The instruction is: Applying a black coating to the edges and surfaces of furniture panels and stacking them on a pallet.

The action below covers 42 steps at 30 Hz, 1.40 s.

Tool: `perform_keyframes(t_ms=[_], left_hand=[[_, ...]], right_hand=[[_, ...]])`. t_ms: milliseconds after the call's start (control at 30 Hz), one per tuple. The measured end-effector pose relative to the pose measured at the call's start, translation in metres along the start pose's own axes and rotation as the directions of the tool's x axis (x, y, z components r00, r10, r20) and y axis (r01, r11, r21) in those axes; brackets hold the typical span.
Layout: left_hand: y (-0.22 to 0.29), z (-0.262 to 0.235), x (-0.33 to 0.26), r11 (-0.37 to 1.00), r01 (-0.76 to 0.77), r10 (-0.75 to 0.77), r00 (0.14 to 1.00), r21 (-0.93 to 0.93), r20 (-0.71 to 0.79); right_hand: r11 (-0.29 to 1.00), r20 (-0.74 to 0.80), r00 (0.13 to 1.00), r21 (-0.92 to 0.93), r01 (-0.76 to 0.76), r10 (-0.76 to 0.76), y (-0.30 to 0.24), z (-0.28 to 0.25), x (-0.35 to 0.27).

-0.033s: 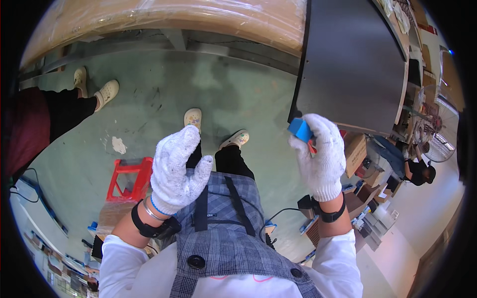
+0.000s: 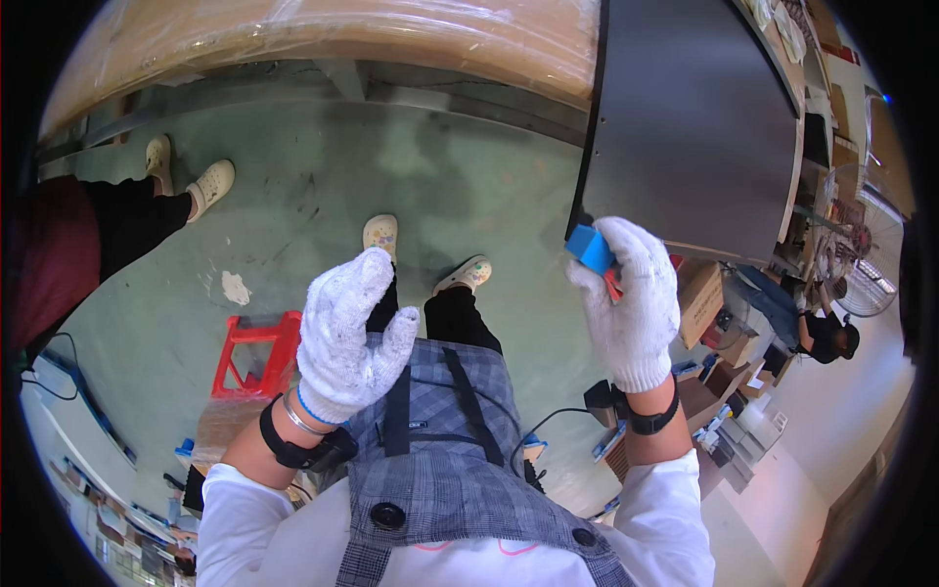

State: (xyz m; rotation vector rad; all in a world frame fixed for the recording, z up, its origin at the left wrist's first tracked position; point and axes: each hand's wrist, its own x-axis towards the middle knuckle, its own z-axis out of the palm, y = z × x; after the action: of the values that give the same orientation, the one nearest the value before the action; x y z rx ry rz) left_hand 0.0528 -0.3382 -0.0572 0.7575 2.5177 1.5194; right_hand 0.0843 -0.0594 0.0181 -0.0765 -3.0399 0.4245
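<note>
My right hand (image 2: 631,308), in a white knitted glove, is closed around a small blue block-shaped object (image 2: 591,249). The block sticks out between thumb and fingers, close to the near left corner of a dark grey panel (image 2: 694,127). A bit of red (image 2: 613,284) shows below it inside the grip; what kind of object this is I cannot make out. My left hand (image 2: 347,333), gloved the same way, is raised palm inward over my plaid apron (image 2: 440,391). Its thumb stands apart from the fingers, and nothing is in it.
A plastic-wrapped brown stack (image 2: 323,34) runs along the far side. Beside my left arm stands a red plastic stool (image 2: 256,352). Another person's shoes (image 2: 210,186) are at the far left. Cardboard boxes (image 2: 699,303), a fan (image 2: 866,289) and a person in black (image 2: 827,336) are at right.
</note>
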Motion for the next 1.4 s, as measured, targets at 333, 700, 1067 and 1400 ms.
perform_keyframes(t_ms=[333, 700, 1067, 1400], left_hand=[[0.011, 0.002, 0.003, 0.998, 0.001, -0.007, 0.996, 0.065, 0.084], [0.033, 0.01, 0.017, 0.99, -0.11, 0.086, 0.965, 0.087, 0.246], [0.046, 0.015, 0.034, 0.979, -0.155, 0.112, 0.952, 0.134, 0.285], [0.058, 0.025, 0.043, 0.964, -0.223, 0.162, 0.925, 0.147, 0.345]], right_hand=[[0.972, 0.065, 0.983, 0.153, -0.177, 0.169, 0.004, -0.002, -0.047], [0.772, -0.396, 0.754, 0.596, -0.223, 0.524, -0.001, 0.06, -0.083], [0.655, -0.567, 0.336, 0.589, -0.473, 0.752, 0.065, 0.056, -0.076], [0.714, -0.567, 0.434, 0.55, -0.434, 0.7, 0.077, 0.053, -0.086]])
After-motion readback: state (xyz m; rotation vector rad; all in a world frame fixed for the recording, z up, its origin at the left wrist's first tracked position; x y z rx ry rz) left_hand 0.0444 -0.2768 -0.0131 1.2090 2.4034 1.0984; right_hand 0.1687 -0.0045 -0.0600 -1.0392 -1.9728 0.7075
